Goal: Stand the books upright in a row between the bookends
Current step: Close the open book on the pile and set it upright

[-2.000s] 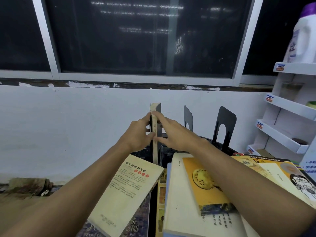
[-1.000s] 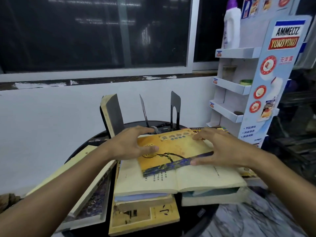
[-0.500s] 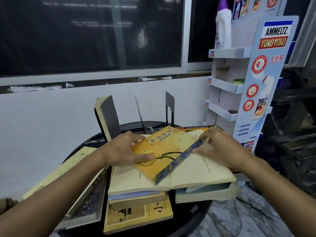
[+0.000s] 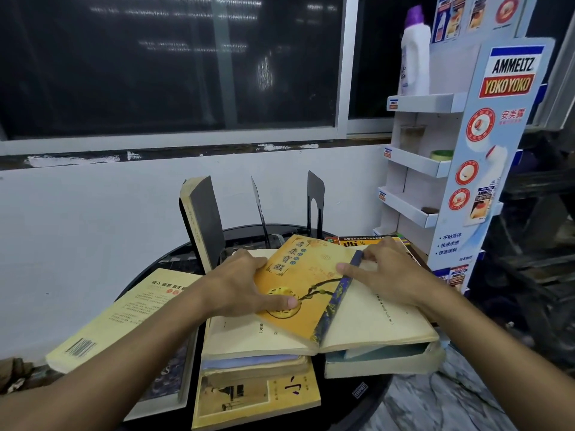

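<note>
Table (image 4: 340, 412), round, black, holding book stacks (image 4: 382, 340). Orange book (image 4: 306, 289) tilted atop the middle stack: left hand (image 4: 241, 284) grips its left edge, right hand (image 4: 387, 275) its blue spine. 1 upright book (image 4: 193, 219), 2 bookends (image 4: 315, 192) at the far edge.
</note>
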